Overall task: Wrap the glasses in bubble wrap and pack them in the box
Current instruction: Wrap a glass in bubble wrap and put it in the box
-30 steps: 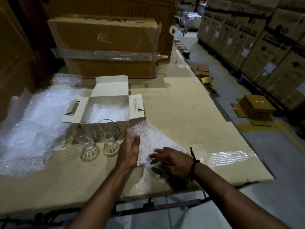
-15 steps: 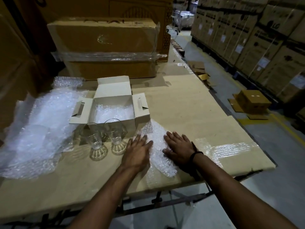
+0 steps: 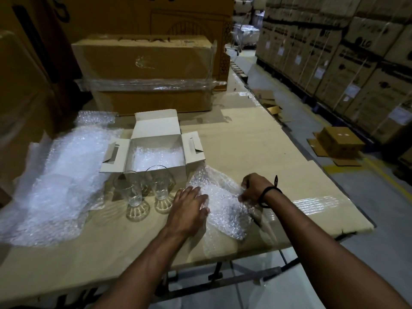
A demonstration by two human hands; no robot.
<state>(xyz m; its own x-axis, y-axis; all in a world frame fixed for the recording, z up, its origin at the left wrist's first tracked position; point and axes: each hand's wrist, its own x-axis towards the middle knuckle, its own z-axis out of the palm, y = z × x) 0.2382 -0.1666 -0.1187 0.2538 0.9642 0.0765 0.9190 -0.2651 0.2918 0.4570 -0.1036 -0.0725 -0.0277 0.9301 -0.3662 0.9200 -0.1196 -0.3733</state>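
The right hand has its fingers curled and pinches the right edge of the bubble wrap sheet, lifting that edge slightly off the table. A black cord circles its wrist. The left hand lies palm down with straight, spread fingers, pressing the sheet's left edge flat. It grasps nothing. Both forearms reach in from the bottom of the view.

Just left of the left hand two glasses stand upright and unwrapped: the nearer glass and the farther glass, side by side against the front wall of the white box. The box is open with its flaps spread, and its bottom is lined with bubble wrap. A loose bubble wrap pile lies further left.

On the stacked cartons at right the LG logo can be read; their white labels are too small to make out. Lettering on top of the taped carton behind the box is blurred and illegible. The right hand's fingertips are hidden in the wrap.
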